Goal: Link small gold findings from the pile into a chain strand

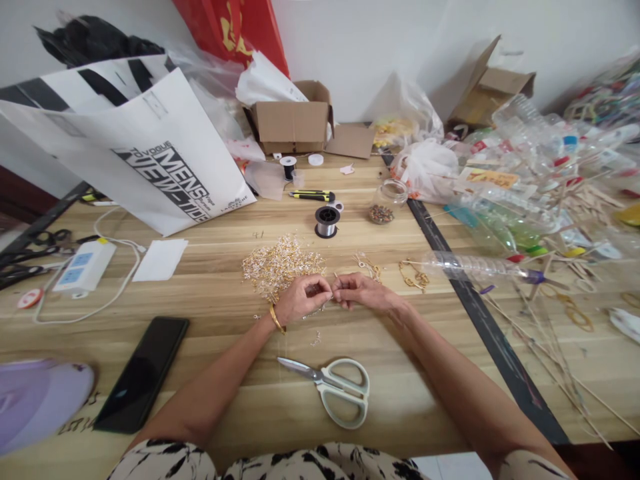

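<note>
My left hand [304, 297] and my right hand [361, 292] meet over the table, fingertips pinched close together. Whatever sits between them is too small to name. Just behind my left hand spreads a pile of small gold and clear beads [280, 261]. A few loose clear pieces [316, 339] lie in front of the hands. Nearer to me rest white-handled scissors [330, 387], blades pointing left. Beyond the hands stands a spool of clear line [327, 223]. Gold strands [367, 265] and a gold chain-like piece [414, 275] lie by my right hand.
A glass jar with beads [384, 208] and a yellow-black utility knife [312, 195] lie farther back. At left are a phone [144, 373], a power strip [84, 267] and a large paper bag [135, 147]. Plastic bottles [520, 213] and thin sticks [545, 360] crowd the right side.
</note>
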The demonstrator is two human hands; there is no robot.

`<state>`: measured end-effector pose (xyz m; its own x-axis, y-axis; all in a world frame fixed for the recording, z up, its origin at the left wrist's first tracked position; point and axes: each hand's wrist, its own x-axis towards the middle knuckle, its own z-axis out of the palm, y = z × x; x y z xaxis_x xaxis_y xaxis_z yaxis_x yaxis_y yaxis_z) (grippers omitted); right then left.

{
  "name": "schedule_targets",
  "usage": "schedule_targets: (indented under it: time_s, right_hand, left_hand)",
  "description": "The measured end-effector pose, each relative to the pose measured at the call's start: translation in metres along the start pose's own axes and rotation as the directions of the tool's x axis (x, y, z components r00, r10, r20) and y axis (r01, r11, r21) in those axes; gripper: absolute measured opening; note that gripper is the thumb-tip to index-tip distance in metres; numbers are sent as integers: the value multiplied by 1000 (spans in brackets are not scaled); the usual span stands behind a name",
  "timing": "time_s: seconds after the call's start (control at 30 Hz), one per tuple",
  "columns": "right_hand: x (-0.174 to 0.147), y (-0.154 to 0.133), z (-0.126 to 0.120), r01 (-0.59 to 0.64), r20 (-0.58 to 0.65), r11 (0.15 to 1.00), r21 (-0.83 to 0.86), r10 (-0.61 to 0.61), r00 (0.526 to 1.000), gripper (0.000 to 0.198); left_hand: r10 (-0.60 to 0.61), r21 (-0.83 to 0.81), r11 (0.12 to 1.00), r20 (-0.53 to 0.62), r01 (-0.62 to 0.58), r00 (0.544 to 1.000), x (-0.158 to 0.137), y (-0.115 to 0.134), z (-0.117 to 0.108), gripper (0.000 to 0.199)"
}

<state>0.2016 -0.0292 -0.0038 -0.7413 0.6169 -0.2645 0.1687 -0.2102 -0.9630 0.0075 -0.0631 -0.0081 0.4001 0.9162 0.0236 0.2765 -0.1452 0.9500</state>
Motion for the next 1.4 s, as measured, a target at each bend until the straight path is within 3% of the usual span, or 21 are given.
schedule_targets:
  time_s: [0.27, 0.47, 1.03, 1.27, 1.4]
  right_hand:
    - [1, 2, 0, -1, -18, 1000, 27, 1, 1000, 24]
    - [1, 2, -1, 8, 11, 998, 62, -8, 1000, 23]
    - [1, 2, 1, 1, -7, 999, 51, -1, 1000, 24]
    - [2, 3, 0, 19, 2, 999, -38, -19, 1000, 21]
    - [1, 1, -5, 35, -83, 975, -217, -54, 995, 19]
  left_hand:
    - [-34, -41, 999, -2, 34, 999, 1, 4, -3, 15]
    - [-79, -124, 989, 59, 85, 995, 1, 1, -3, 16]
    - [-36, -92, 995, -26, 34, 999, 2, -5, -1, 20]
    - [-65, -129, 990, -17, 63, 998, 2, -5, 1, 14]
    - [-81, -177, 981, -17, 77, 997, 2, -7, 0, 13]
